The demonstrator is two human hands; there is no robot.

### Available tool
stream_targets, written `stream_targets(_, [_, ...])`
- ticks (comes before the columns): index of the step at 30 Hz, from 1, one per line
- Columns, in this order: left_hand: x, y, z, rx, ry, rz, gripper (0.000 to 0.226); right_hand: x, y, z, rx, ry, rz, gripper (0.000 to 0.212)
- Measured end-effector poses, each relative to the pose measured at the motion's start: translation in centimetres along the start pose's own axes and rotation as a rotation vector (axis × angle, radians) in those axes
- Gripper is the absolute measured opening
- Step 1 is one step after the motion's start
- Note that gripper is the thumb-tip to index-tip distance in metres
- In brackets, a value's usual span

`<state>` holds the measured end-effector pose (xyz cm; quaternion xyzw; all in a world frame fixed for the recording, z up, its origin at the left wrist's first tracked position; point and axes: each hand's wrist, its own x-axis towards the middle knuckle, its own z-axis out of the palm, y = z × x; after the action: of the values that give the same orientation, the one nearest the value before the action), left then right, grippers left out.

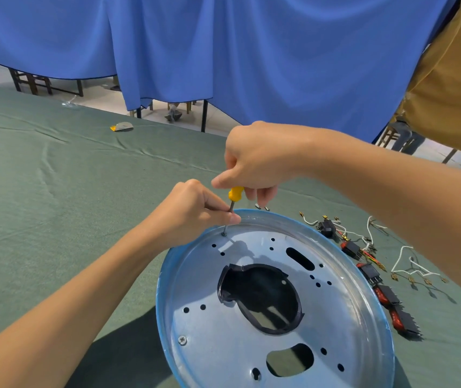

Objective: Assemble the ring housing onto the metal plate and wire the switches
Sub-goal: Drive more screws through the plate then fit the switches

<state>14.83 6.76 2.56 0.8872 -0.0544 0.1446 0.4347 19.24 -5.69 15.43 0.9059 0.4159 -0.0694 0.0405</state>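
Observation:
A round metal plate (335, 309) with a blue rim lies in front of me on the green cloth. Through its big centre hole shows a black ring housing (265, 292). My right hand (257, 161) grips the yellow handle of a small screwdriver (234, 195) from above. The tip stands on a screw (224, 233) at the plate's far left edge. My left hand (192, 211) pinches the screwdriver's metal shaft just above the rim. Another screw (182, 339) sits seated near the plate's near left side.
Several red and black rocker switches (386, 295) lie in a row right of the plate, with white wires and brass terminals (411, 268) beyond them. Two small screws (261, 207) rest behind the rim. A yellow-grey scrap (122, 126) lies far left. A person in a tan shirt (453, 71) stands at right.

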Motion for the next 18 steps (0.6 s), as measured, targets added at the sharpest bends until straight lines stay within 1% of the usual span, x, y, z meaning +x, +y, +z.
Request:
stream_targets(2, [0.0, -0.1, 0.0, 0.023, -0.019, 0.012, 0.029, -0.1, 0.1, -0.3, -0.066, 0.031, -0.120, 0.024])
stream_targets(3, [0.0, -0.2, -0.1, 0.037, -0.036, 0.025, 0.030, -0.1, 0.1, -0.4, -0.100, 0.021, -0.163, 0.015])
stream_targets(4, [-0.1, -0.2, -0.1, 0.045, -0.063, 0.036, 0.032, -0.2, 0.0, -0.4, -0.135, 0.009, -0.187, 0.012])
stream_targets(7, [-0.1, -0.5, -0.2, 0.032, -0.121, 0.050, 0.027, 0.3, -0.2, 0.0, -0.205, 0.014, -0.169, 0.030])
stream_targets(9, [-0.1, -0.6, 0.0, 0.027, -0.104, 0.049, 0.020, 0.7, -0.2, 0.2, -0.220, 0.034, -0.137, 0.037])
stream_targets(11, [-0.1, -0.6, 0.3, 0.039, -0.007, 0.047, 0.011, 1.1, -0.5, 0.2, -0.233, 0.039, -0.113, 0.040])
stream_targets(12, [-0.1, -0.5, 0.4, 0.054, 0.048, 0.044, 0.012, 1.2, -0.6, 0.1, -0.229, 0.027, -0.102, 0.042])
stream_targets(13, [0.0, -0.4, 0.5, 0.081, 0.079, 0.037, 0.019, 1.2, -0.7, 0.0, -0.216, 0.002, -0.092, 0.042])
stream_targets(14, [0.1, -0.5, 0.5, 0.101, 0.079, 0.022, 0.026, 1.3, -0.8, -0.1, -0.206, -0.025, -0.088, 0.042])
stream_targets(15, [0.1, -0.5, 0.5, 0.098, 0.058, 0.002, 0.028, 1.2, -0.9, -0.3, -0.210, -0.043, -0.097, 0.040])
stream_targets(16, [0.1, -0.5, 0.4, 0.079, 0.035, -0.013, 0.023, 1.1, -1.0, -0.5, -0.224, -0.044, -0.122, 0.036])
stream_targets(18, [0.1, -0.3, 0.1, 0.038, -0.004, -0.015, 0.012, 0.9, -0.9, -1.0, -0.271, -0.005, -0.208, 0.020])
